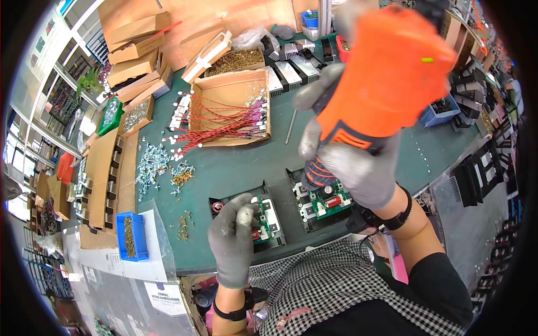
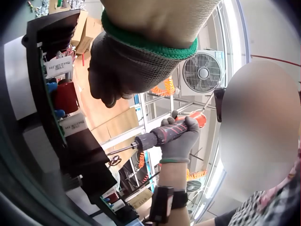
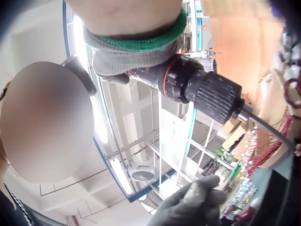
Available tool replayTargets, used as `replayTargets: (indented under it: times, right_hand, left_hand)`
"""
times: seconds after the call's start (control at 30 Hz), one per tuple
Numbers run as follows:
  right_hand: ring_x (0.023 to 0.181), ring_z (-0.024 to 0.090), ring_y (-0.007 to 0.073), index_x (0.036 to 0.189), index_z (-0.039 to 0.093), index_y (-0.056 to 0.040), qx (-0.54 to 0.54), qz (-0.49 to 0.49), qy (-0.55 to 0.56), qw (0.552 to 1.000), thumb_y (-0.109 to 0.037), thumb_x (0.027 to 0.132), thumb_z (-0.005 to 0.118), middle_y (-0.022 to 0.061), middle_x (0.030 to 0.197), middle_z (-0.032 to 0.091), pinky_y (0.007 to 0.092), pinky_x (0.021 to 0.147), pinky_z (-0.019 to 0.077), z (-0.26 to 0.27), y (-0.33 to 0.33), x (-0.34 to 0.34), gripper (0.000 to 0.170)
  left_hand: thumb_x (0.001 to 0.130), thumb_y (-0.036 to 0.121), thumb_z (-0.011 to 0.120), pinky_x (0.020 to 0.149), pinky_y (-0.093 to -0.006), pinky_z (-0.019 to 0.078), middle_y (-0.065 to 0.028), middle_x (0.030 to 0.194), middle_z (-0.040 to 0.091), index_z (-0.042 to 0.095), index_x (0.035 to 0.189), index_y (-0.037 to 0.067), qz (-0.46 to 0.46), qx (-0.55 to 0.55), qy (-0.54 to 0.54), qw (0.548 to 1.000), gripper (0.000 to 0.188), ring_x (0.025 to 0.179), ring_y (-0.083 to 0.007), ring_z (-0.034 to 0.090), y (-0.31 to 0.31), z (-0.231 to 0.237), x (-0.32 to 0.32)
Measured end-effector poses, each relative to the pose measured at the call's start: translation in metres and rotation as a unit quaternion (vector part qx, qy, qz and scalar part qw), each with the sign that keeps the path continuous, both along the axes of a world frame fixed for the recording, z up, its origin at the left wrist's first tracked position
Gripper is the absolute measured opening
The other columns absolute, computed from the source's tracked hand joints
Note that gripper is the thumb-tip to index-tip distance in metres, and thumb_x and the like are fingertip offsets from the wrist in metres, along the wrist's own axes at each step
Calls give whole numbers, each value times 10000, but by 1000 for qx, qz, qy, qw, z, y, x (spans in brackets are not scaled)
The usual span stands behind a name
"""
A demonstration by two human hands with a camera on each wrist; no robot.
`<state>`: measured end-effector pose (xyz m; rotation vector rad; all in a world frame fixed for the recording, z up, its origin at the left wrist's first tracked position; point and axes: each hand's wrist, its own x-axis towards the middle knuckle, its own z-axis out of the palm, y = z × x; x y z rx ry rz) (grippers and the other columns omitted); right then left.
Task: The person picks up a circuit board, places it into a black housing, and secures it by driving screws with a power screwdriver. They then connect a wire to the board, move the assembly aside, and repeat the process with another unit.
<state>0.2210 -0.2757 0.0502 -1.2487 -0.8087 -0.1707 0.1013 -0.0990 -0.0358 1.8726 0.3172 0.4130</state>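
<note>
Two black housings [image 1: 332,222] lie side by side on the desk [image 1: 224,165] in front of you, each with a green board already seated in it. By the look of it, fastening is the step in hand: the orange driver [image 1: 386,73] has its dark nose over the upper left part of the right board [image 1: 329,206]. Whether its bit meets a screw there is hidden, and you cannot tell how many screws are already home. The left board [image 1: 262,218] sits partly under your left hand [image 1: 232,241], and its fastening cannot be judged either. Piles of silvery screws [image 1: 152,165] and brass-coloured screws [image 1: 183,227] lie loose beyond it, so supply for further work seems at hand.

Your right hand [image 1: 364,168] has a firm grip, gloved fingers wrapped around the driver's handle. Your left grip is partly closed, fingers curled and thumb near them, over the left housing; you cannot tell whether anything small is pinched there.
</note>
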Motion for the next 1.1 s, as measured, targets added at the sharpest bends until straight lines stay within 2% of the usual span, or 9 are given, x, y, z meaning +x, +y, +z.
replayTargets:
  times: [0.03, 0.13, 0.17, 0.37, 0.5, 0.6, 0.7, 0.8, 1.1]
  right_hand:
    - [757, 644, 175, 1279, 421, 14, -14, -15, 12, 1000, 93, 752, 614, 190, 1093, 613, 316, 663, 550, -5, 3, 2, 567]
    - [766, 643, 169, 1266, 440, 12, -8, -23, -19, 1000, 79, 742, 626, 170, 1037, 637, 308, 662, 540, -25, 5, 17, 561]
    - [859, 600, 89, 1239, 487, -20, 23, -1, 36, 999, 63, 694, 663, 52, 1062, 637, 266, 729, 505, -29, 7, 18, 579]
    - [939, 603, 119, 1235, 486, -31, 30, 1, 114, 993, 16, 681, 707, 50, 1076, 630, 289, 822, 497, -34, 10, 16, 599]
    - [941, 607, 127, 1231, 483, -26, 19, -24, 104, 994, 2, 680, 712, 57, 1078, 627, 294, 829, 496, -36, 11, 20, 597]
    - [934, 605, 127, 1235, 472, -22, -7, -34, 109, 993, 2, 682, 709, 59, 1070, 621, 294, 827, 497, -32, 11, 19, 602]
    - [920, 601, 123, 1235, 463, -22, -9, -26, 86, 996, 4, 681, 709, 56, 1054, 613, 291, 820, 496, -33, 10, 21, 606]
    - [916, 597, 117, 1234, 459, -24, -9, -30, 78, 996, 11, 679, 709, 52, 1050, 606, 287, 810, 495, -33, 9, 20, 609]
    - [914, 593, 113, 1220, 467, -24, 21, -25, 66, 997, 19, 683, 705, 52, 1053, 610, 280, 794, 496, -36, 12, 19, 589]
  left_hand:
    - [915, 171, 657, 627, -263, 488, -67, 796, 678, 691, 1017, -3, -14, 4, -17, 1000, 205, 650, -115, 591, -5, 2, -1]
    - [840, 204, 714, 670, -334, 487, -66, 750, 661, 706, 931, 46, -125, 297, -105, 941, 183, 643, -208, 586, -8, -2, 1]
    - [786, 253, 729, 710, -384, 461, -65, 722, 638, 710, 856, 85, -132, 311, -134, 932, 184, 676, -276, 572, -13, -2, 4]
    - [801, 284, 715, 743, -400, 442, -68, 732, 647, 716, 844, 80, -113, 322, -121, 932, 208, 712, -268, 577, -6, -7, 2]
    - [805, 295, 707, 759, -406, 440, -74, 727, 639, 719, 853, 79, -114, 313, -119, 935, 222, 720, -279, 574, -3, -9, 3]
    - [874, 439, 603, 787, -404, 429, -84, 694, 603, 708, 835, 57, -101, 307, -108, 940, 398, 719, -289, 554, -3, -13, 3]
    - [889, 445, 593, 816, -416, 434, -78, 690, 595, 696, 839, 55, -95, 306, -107, 941, 407, 706, -287, 547, 0, -12, 2]
    - [846, 388, 653, 846, -452, 438, -83, 720, 619, 709, 853, 82, -96, 309, -118, 939, 311, 724, -302, 575, 6, -13, 1]
    - [872, 443, 617, 1000, -511, 413, -79, 711, 610, 697, 865, 80, -69, 304, -102, 945, 372, 730, -293, 599, 6, -14, 0]
